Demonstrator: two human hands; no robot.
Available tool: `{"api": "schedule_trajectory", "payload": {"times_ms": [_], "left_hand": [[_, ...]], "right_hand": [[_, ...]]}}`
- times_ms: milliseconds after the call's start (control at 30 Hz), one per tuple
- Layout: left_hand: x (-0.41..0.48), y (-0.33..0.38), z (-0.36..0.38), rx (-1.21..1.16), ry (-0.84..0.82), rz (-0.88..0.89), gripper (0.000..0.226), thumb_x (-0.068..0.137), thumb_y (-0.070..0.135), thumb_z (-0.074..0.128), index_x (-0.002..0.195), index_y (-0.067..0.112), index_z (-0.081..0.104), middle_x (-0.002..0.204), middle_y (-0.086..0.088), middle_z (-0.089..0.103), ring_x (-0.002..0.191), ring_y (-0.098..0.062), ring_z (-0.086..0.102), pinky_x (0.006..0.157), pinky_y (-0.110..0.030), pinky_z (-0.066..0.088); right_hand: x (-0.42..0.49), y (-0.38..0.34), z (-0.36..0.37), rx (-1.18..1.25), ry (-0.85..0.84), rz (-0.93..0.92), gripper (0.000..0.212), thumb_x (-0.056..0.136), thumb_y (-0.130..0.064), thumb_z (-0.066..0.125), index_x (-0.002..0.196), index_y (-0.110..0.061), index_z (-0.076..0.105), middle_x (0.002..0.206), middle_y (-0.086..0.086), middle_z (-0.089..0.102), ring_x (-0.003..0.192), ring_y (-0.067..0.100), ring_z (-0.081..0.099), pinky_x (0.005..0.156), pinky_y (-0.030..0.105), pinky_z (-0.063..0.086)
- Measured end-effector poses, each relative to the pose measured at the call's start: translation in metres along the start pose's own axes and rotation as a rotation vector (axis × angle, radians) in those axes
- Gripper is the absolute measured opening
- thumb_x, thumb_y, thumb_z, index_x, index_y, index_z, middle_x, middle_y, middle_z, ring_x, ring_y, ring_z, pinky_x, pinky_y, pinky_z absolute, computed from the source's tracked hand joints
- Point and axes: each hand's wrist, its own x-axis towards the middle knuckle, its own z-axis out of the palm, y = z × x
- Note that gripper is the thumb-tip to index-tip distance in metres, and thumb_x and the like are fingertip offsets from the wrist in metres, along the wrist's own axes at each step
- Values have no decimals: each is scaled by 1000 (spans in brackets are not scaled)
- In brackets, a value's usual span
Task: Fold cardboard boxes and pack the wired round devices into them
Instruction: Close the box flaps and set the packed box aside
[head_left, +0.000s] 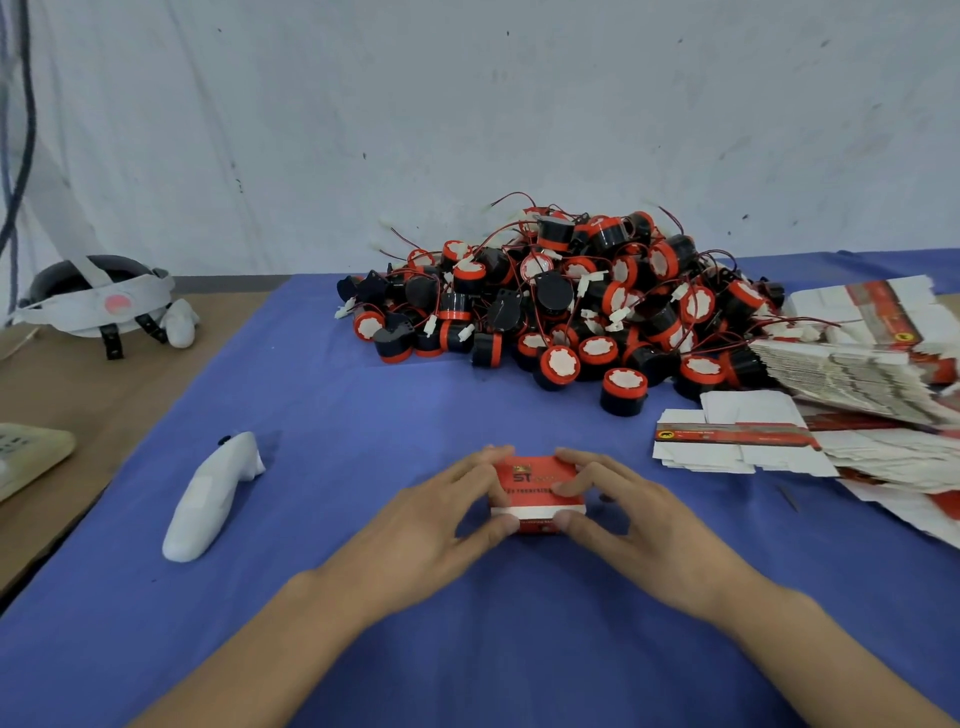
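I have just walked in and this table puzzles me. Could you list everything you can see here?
red box: one, red with a white band, front middle of the cloth
round devices: a pile too big to count, black and red with red wires, back middle of the cloth
flat box blanks: a fanned stack, white and red, right side
white controller: one, on the left of the cloth
headset: one, white and dark, back left on the brown table
beige device: one, cut off at the left edge
blue cloth: one, covers most of the table
left hand: grips the box's left end
right hand: grips the box's right end
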Motion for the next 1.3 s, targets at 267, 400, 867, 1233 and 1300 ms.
{"api": "schedule_trajectory", "payload": {"times_ms": [267,400,867,1233,1300], "left_hand": [[7,4,6,63,68,42,24,98,38,55,122,41,49,133,29,42,130,10,36,93,-6,38],[8,3,5,4,76,7,24,98,43,52,122,45,48,129,32,44,126,12,39,96,-8,38],[7,10,5,272,170,136,41,99,39,48,133,17,59,138,3,59,124,-12,58,78,-29,59],[9,12,7,279,221,126,33,100,37,42,125,22,58,116,6,70,97,-11,68,66,-29,56],[8,11,5,153,190,19,31,101,46,38,126,34,51,116,16,67,96,-5,64,74,-24,52]], "right_hand": [[3,2,6,-55,22,-6,19,94,-42,63,110,-46,54,140,-39,37,118,-8,51,84,14,47],[4,2,5,-33,32,-25,25,93,-57,52,117,-48,51,138,-38,41,118,-9,51,85,15,46],[4,3,3,-41,29,-41,34,101,-47,45,135,-47,45,139,-31,47,124,-4,51,99,29,49],[4,2,1,109,-28,18,35,99,-56,38,131,-43,48,131,-28,51,112,-1,59,89,22,51],[5,0,1,104,8,31,35,98,-57,39,126,-42,52,123,-26,56,111,-1,59,86,20,51]]}}
